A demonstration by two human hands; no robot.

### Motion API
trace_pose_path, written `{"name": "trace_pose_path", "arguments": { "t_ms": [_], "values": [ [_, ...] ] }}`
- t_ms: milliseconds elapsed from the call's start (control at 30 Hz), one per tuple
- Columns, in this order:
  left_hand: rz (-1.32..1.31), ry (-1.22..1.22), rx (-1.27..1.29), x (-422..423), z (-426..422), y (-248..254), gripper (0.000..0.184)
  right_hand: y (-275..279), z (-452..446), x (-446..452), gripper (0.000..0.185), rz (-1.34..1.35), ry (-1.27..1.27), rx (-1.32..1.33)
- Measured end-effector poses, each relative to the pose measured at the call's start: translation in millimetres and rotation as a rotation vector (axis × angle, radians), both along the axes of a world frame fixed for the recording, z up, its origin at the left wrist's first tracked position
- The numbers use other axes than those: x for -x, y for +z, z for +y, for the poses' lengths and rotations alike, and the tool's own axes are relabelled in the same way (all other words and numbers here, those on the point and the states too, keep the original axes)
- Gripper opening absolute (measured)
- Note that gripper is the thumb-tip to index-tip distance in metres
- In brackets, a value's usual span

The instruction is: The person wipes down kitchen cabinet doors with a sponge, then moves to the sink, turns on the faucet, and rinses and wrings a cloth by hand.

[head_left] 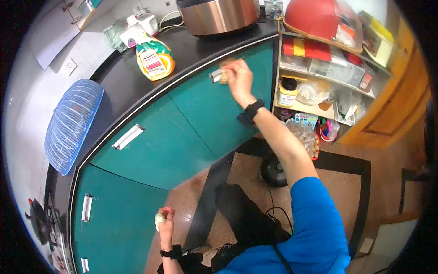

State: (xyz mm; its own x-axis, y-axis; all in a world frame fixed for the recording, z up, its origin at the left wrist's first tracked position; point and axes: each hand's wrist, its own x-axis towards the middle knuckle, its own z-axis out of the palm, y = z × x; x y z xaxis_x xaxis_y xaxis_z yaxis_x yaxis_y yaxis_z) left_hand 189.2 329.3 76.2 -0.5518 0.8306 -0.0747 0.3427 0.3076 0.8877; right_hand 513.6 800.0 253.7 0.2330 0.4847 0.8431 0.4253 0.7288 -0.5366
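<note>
My right hand [239, 77] reaches far forward to a green cabinet door [248, 68]. Its fingers are closed on a tan cloth [223, 76], which presses over the right part of a silver handle [214, 76]. Lower down, my left hand [167, 223] is closed around a pale crumpled cloth [159, 221], held in front of the lower doors and touching none of them. Another silver handle [128, 137] sits on the middle green door [155, 141]. Faint pale smears show on the doors.
A black countertop [116, 75] carries a rice cooker [219, 16], an orange-and-green bag [154, 57] and a blue mesh food cover [75, 123]. Open shelves [315, 109] with jars and bags stand at right. On the floor are a black round object [273, 171] and a cable [279, 210].
</note>
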Motion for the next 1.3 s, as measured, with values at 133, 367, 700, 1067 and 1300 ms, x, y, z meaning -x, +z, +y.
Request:
{"name": "trace_pose_path", "arguments": {
  "t_ms": [133,367,700,1067,1300],
  "values": [
    [-0.070,-0.034,-0.082,-19,29,14,0.010,-3,-19,29,0.005,-0.003,0.109,-0.035],
    [-0.043,-0.105,-0.091,-47,56,47,0.007,17,-32,17,0.004,0.082,0.296,0.037],
    [0.027,-0.011,0.043,-25,31,39,0.008,-122,-41,47,0.006,-0.035,0.199,0.197],
    [0.015,0.033,0.053,10,1,16,0.005,-153,16,18,0.013,0.472,0.264,0.231],
    [-0.082,-0.019,0.011,-12,13,-3,0.006,-233,-35,76,0.009,0.304,0.302,0.379]
  ]
}}
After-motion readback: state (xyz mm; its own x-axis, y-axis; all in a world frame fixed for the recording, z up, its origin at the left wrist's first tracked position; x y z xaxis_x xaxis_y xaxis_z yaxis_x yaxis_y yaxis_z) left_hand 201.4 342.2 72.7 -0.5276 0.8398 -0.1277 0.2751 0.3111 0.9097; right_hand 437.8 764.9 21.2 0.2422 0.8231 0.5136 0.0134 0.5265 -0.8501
